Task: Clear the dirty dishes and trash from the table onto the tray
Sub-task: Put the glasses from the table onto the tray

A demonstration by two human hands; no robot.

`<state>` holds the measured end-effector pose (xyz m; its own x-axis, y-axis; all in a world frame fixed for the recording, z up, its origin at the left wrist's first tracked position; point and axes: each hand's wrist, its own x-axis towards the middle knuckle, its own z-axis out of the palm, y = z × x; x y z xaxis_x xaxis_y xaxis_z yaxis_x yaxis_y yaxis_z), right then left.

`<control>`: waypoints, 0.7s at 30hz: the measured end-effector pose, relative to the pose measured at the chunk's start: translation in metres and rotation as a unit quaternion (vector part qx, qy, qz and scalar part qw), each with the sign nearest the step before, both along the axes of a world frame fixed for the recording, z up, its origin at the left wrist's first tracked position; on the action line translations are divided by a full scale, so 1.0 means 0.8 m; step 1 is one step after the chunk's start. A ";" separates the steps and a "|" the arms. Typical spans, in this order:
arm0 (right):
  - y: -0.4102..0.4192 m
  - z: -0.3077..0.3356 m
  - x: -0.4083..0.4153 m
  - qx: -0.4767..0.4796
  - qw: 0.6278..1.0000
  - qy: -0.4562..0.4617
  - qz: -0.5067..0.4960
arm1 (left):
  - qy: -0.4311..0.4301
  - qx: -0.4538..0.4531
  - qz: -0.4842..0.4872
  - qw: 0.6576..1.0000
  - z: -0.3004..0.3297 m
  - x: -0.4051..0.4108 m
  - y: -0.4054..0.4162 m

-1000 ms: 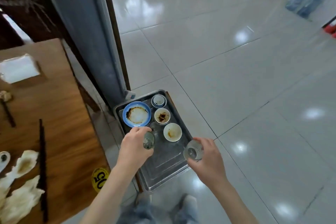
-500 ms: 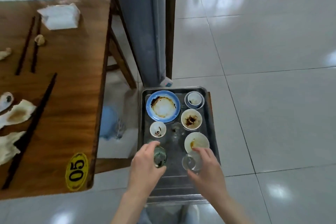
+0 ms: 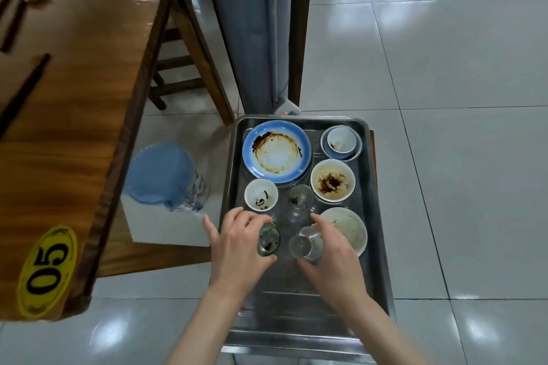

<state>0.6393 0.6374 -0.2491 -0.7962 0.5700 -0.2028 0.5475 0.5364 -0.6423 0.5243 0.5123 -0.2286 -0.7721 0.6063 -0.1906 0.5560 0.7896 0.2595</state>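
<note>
Pale glossy floor tiles [image 3: 444,68] spreading all around, reflecting ceiling lights. Metal tray [image 3: 376,246] lying directly under both hands, long axis running away from the body, near end by the forearms and far end toward a grey pillar [image 3: 252,24].

Left hand [image 3: 237,249] gripping a small greenish glass [image 3: 269,239], fingers and thumb curled around it, the glass tipped on its side with the mouth facing up toward the camera and slightly to the right. Right hand [image 3: 332,258] grasping a clear glass [image 3: 305,243] the same way, mouth tipped toward the left hand. Both glasses hovering over or just at the tray's middle; not possible to tell whether touching the tray floor.

Sitting just beyond the fingertips: a small white cup [image 3: 261,195] with dark residue ahead of the left hand, another clear glass [image 3: 299,201] standing between the two hands' far sides, and a white bowl [image 3: 347,230] partly tucked behind the right hand. Farther ahead, a stained bowl [image 3: 332,181], a blue-rimmed plate [image 3: 277,151] smeared brown, and a cup nested in a small blue dish [image 3: 341,141] at the far right corner.

Standing well to the left of the left hand, a wooden table [image 3: 74,127] carrying a yellow "05" tag [image 3: 47,271] at the near corner and dark chopsticks [image 3: 23,92] pointing diagonally away. Resting on the floor between table and tray, a blue-lidded container [image 3: 166,178].
</note>
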 end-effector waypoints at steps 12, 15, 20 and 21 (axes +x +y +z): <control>0.006 -0.027 -0.009 0.052 0.999 0.005 0.001 | 0.037 -0.006 -0.017 0.999 -0.042 0.006 0.012; 0.007 -0.031 -0.010 0.063 0.998 -0.004 0.005 | 0.100 0.014 -0.023 0.995 -0.046 0.007 0.018; 0.006 -0.040 -0.015 0.069 0.998 -0.005 0.003 | 0.159 0.020 -0.024 0.987 -0.053 0.008 0.022; 0.005 -0.041 -0.016 0.067 0.998 -0.004 0.001 | 0.158 0.015 -0.026 0.987 -0.055 0.009 0.021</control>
